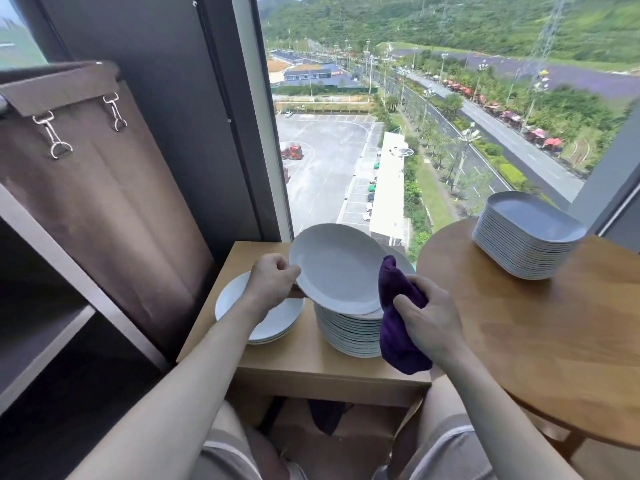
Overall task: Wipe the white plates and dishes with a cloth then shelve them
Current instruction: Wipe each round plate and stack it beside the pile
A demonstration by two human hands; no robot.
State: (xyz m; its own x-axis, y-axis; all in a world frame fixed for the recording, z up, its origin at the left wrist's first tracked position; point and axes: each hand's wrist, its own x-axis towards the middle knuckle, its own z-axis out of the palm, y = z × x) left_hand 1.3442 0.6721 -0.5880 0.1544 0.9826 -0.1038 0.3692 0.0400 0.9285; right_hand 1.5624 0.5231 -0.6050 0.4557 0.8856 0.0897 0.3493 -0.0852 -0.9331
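From my remote seat I am watching the left hand (273, 282) pinching the left rim of a white plate (334, 268), thumb on top and the other fingers curled under the edge. The hand is holding it tilted, face towards me, just above the tall stack of plates (349, 336). The right hand (433, 318) is gripping a purple cloth (398, 306), fingers and thumb curled tight around its bunched middle. The cloth's upper end is standing up at the plate's right edge and its lower end is hanging down in front of the stack. I cannot tell whether the cloth is actually touching the plate. The tall stack is sitting on a small wooden stand (311, 367) right against the window. A short stack of plates (282, 322) is lying on the same stand to its left, partly hidden by the left wrist. To the right, a round wooden table (554, 348) is carrying a pile of oblong dishes (526, 237) near its far edge, well apart from both hands. On the left I am seeing a dark shelf unit (52, 306), and behind it a brown fabric panel (97, 202) is hanging from metal clips.
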